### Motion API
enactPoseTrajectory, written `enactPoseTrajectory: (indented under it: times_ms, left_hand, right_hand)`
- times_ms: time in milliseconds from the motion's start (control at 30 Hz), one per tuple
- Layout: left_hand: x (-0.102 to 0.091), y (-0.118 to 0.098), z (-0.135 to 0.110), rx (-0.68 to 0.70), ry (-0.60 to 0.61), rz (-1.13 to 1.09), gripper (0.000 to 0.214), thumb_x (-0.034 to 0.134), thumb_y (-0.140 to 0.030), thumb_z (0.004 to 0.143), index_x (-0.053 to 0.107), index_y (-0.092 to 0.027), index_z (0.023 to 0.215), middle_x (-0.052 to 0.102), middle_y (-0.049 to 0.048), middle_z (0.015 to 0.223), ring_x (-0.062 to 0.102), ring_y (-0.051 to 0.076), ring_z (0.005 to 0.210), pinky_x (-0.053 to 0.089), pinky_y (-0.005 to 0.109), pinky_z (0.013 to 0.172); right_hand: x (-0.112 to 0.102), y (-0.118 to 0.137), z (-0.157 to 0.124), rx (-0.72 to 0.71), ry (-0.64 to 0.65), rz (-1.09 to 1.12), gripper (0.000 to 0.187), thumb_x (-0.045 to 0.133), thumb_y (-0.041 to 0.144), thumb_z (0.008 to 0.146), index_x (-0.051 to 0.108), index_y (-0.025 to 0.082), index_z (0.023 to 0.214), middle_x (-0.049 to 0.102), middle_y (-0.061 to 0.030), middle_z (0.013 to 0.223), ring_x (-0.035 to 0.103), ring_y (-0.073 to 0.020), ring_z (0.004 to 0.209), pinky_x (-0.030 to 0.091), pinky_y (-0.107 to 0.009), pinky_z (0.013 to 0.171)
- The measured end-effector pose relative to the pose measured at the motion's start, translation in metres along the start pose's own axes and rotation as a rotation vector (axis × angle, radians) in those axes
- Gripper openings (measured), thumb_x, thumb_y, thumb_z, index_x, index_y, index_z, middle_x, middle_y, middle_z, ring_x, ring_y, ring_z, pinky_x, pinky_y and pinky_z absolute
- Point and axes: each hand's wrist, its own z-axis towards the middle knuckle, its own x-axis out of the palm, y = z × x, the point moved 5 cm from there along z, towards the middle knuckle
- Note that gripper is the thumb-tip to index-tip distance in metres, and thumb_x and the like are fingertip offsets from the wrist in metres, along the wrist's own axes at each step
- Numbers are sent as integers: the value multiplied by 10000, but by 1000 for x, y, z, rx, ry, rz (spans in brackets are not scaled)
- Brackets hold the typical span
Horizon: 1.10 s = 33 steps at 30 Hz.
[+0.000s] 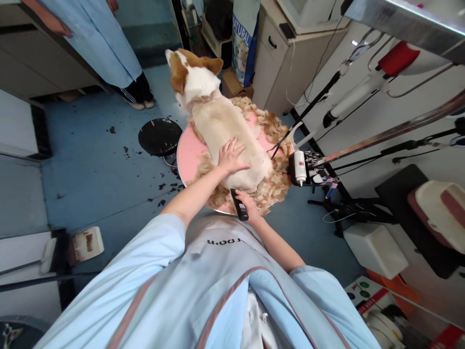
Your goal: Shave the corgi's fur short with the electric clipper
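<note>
A brown-and-white dog (pixel 221 118), its body coat cut very short, is on a round pink grooming table (pixel 187 157), its head turned away from me. My left hand (pixel 231 157) lies spread on the dog's back, fingers apart. In my right hand (pixel 249 203) is a black hair clipper (pixel 240 206), held close to the dog's near side by the table edge. Loose tufts of cut fur (pixel 274 128) cover much of the tabletop around the dog. A dark strap or cord runs down to the dog's rear end.
A black round stool (pixel 160 136) stands left of the table. On the right, a tool holder (pixel 308 167) carries a white bottle (pixel 300 167) and scissors. Metal arms and cords hang there. Another person in a blue smock (pixel 98 39) stands at back left. Dark hair clumps dot the floor.
</note>
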Motion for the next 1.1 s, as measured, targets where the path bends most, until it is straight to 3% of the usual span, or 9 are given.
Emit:
enactPoseTrajectory:
  times_ms: [200,467,667,867,1100]
  left_hand:
    - [0,-3,4,-15,-15,8,867,789,-689,653,609,-264,1387,319,125,1626,311,357,1468,252,484,1176]
    - [1,-2,5,-33,-2,15,882,786,-694,655,597,-263,1401,311,117,1631,312,380,1459,253,499,1174]
    - [0,-2,5,-36,-4,4,876,779,-691,663,597,-257,1402,315,118,1628,307,386,1460,249,496,1175]
    - [1,-2,5,-25,-25,-3,858,760,-711,669,610,-264,1386,324,105,1626,309,379,1460,249,492,1175]
    - [2,-3,5,-32,-17,-1,875,759,-719,664,600,-268,1397,304,99,1636,295,380,1467,241,486,1176]
  right_hand:
    - [-17,4,2,-9,-50,-55,330,628,329,894,611,232,1209,603,-136,1411,599,-249,1302,519,-452,1080]
    - [5,-18,0,22,65,-119,362,584,283,882,612,204,1235,578,-142,1442,594,-254,1305,530,-426,1050]
    - [13,-13,-4,88,184,-144,399,600,235,852,606,202,1249,554,-151,1470,585,-264,1317,534,-439,1043]
    - [-1,-12,-8,65,82,-155,348,561,224,888,630,213,1230,567,-129,1462,584,-250,1321,522,-435,1068]
    - [14,-21,-9,79,194,-209,389,567,140,840,629,186,1222,552,-157,1472,594,-262,1308,542,-425,1035]
